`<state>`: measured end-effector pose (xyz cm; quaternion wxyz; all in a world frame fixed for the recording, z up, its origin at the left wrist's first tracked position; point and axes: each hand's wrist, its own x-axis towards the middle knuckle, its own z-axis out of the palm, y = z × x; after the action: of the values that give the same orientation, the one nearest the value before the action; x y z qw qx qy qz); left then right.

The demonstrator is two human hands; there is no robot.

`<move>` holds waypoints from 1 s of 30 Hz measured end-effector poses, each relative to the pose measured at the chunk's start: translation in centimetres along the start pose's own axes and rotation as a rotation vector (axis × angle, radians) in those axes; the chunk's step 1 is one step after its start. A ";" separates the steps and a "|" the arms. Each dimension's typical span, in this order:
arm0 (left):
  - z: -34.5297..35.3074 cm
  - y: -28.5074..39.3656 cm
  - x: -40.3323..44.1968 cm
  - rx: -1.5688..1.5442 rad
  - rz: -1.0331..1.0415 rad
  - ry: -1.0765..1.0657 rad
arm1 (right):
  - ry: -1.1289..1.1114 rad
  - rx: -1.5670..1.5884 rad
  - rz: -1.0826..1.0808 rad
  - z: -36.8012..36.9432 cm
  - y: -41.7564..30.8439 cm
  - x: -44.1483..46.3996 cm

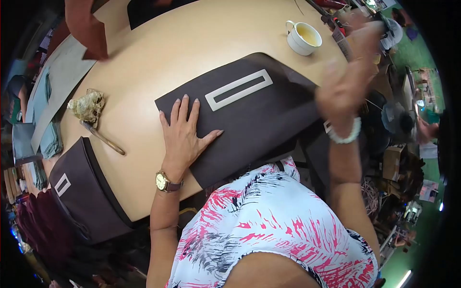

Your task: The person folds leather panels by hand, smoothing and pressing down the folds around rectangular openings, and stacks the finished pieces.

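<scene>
A dark leather-like panel (259,115) lies flat at the table's near edge, with a pale rectangular frame (239,90) on its upper part. My left hand (181,132) rests palm down on the panel's left side, fingers spread, a watch on the wrist. Raised above the panel's right edge, my right hand (345,81) is blurred by motion; its fingers cannot be made out clearly. A pale bracelet circles that wrist.
A cup of yellow liquid (305,38) stands at the upper right of the table (139,62). To the left are a lumpy, stained object (89,105), a curved wooden-looking handle (103,138) and another dark piece (91,192). Reddish-brown material (89,29) hangs at upper left.
</scene>
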<state>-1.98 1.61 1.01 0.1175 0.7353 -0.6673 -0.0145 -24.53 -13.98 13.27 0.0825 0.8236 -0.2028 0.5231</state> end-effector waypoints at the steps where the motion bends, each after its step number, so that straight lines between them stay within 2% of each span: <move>1: 0.0 0.0 0.0 -0.002 -0.004 -0.001 | 0.085 0.019 -0.014 -1.1 1.0 2.1; 2: 0.0 0.0 0.0 -0.003 -0.004 -0.003 | 0.170 0.036 -0.029 -2.2 2.0 4.2; 3: 0.1 -0.1 0.0 -0.005 -0.004 -0.003 | 0.273 0.198 -0.044 -3.0 2.5 5.6; 6: 0.2 -0.1 0.0 -0.016 -0.006 0.000 | 0.058 0.072 0.372 -5.1 5.9 0.5; 8: 0.1 -0.2 0.0 -0.025 -0.007 0.000 | -0.055 0.274 0.284 -1.8 3.2 0.2; 9: 0.1 -0.2 0.0 -0.030 -0.008 0.004 | -0.153 0.441 0.474 0.1 0.6 -1.2; 12: 0.2 -0.1 -0.1 -0.040 -0.016 0.011 | -0.481 0.391 0.674 2.9 0.6 -7.8; 15: 0.1 -0.1 -0.1 -0.029 -0.012 0.005 | -0.606 0.378 0.763 4.3 1.2 -11.3; 21: -0.1 0.0 0.2 -0.036 -0.017 -0.004 | -0.853 -0.013 0.484 5.6 1.6 -12.2; 25: -0.1 0.0 0.1 -0.035 -0.006 0.007 | -1.007 -0.488 0.312 5.0 1.1 -11.0; 30: -0.2 0.0 0.1 -0.035 -0.008 0.001 | -1.045 -0.598 0.108 4.3 -0.7 -11.3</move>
<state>-1.94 1.54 1.20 0.1306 0.7357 -0.6641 -0.0265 -24.85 -12.03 1.36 0.1734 0.9012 -0.3962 -0.0269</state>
